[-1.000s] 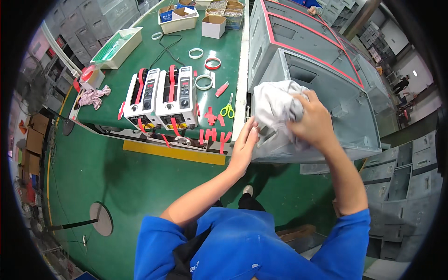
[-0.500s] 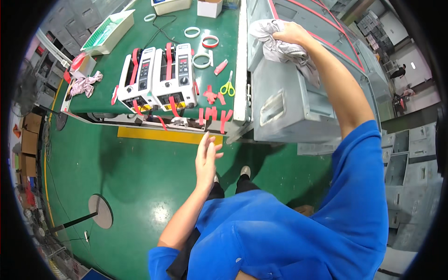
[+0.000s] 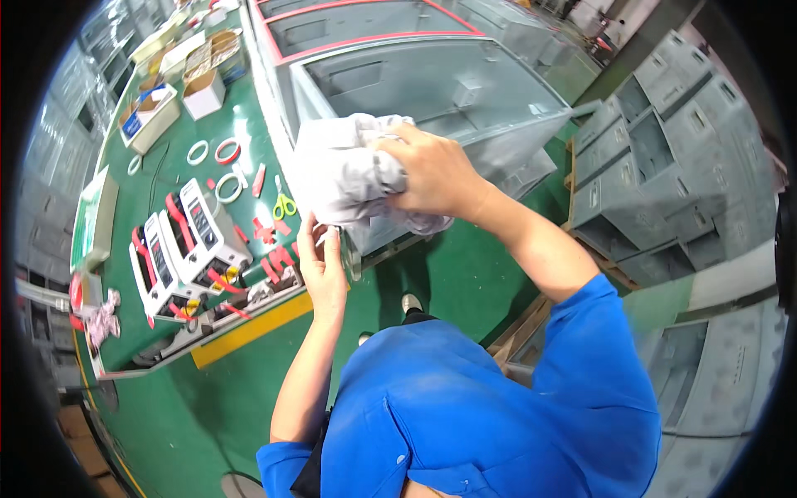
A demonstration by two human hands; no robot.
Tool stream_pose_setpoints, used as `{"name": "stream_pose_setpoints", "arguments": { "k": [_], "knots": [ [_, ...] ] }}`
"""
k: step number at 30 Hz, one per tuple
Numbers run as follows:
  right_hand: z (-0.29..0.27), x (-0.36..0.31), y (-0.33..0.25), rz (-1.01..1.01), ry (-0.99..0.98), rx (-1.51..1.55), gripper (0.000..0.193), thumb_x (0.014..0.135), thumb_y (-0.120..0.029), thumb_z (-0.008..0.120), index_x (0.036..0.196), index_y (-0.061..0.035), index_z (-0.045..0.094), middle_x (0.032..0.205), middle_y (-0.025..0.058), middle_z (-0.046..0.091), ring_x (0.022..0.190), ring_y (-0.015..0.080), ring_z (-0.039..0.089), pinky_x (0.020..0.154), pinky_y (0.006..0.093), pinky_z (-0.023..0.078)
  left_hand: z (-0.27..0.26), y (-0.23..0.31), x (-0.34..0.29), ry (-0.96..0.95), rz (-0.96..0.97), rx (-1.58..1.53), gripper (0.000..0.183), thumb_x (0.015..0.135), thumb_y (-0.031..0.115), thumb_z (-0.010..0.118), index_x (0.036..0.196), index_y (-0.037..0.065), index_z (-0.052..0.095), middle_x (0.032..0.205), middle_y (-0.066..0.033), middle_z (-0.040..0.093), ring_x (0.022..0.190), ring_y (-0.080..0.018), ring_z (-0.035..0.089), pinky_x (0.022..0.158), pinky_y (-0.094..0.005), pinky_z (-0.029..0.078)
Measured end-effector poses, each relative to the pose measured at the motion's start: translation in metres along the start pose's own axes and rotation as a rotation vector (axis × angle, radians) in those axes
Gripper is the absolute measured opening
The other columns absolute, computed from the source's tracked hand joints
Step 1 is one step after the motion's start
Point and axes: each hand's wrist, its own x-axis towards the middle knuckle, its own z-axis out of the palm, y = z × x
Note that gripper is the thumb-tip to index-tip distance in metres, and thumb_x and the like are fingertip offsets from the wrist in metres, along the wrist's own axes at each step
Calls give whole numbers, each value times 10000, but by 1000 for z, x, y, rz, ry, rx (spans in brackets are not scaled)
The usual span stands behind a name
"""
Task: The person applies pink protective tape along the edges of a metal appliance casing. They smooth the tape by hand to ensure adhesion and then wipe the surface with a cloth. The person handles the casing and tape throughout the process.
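A crumpled pale grey cloth (image 3: 349, 170) is bunched up in my right hand (image 3: 440, 173), whose fingers curl over its right side. The cloth is in front of the near left corner of a grey metal cabinet (image 3: 531, 137). Just below the cloth, beside the table corner, my left hand (image 3: 324, 274) points upward. Its thumb and fingers are apart and slightly bent, close to the cloth's lower edge; whether they touch it I cannot tell. Left of that hand, pieces of red tape (image 3: 270, 270) hang on the table edge.
Two white tape dispensers (image 3: 199, 241) stand on the green table (image 3: 178, 158), with yellow-handled scissors (image 3: 284, 206) and tape rolls (image 3: 227, 150) nearby. Grey metal cabinets (image 3: 656, 158) are stacked at the right. A wooden pallet (image 3: 523, 332) lies on the floor to my right.
My view has turned right. My right hand has brought the cloth off the cabinet top, nearer to me, while my left hand has risen close beneath it.
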Motion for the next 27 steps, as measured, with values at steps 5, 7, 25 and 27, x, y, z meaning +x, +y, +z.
{"name": "stream_pose_setpoints", "arguments": {
  "k": [5,7,25,27],
  "knots": [
    [-12,-69,114,185,340,-94,513,483,-107,705,981,-129,586,934,111,556,881,306,552,764,371,466,33,6,10,-123,225,156,430,869,104,492,1281,47,380,1195,-121,443,1091,-187,439,882,-298,375],
    [-10,-78,159,275,422,-104,485,500,-90,690,974,-105,587,964,116,554,910,299,546,778,364,458,38,8,9,-121,252,240,425,867,119,501,1268,38,386,1243,-149,408,1153,-236,398,931,-324,336],
    [67,-223,427,1469,1118,1053,567,702,-207,698,1094,124,455,1073,190,531,893,266,565,774,386,490,32,-21,-26,32,134,427,445,841,84,527,1258,23,385,1197,-133,435,1112,-224,427,895,-329,371],
    [114,-295,442,1403,1051,1140,438,721,-140,688,1048,85,503,1007,173,552,835,257,565,706,410,495,35,-43,-31,-16,115,395,437,832,73,534,1246,27,400,1173,-127,450,1080,-216,449,870,-316,389]
  ]
}}
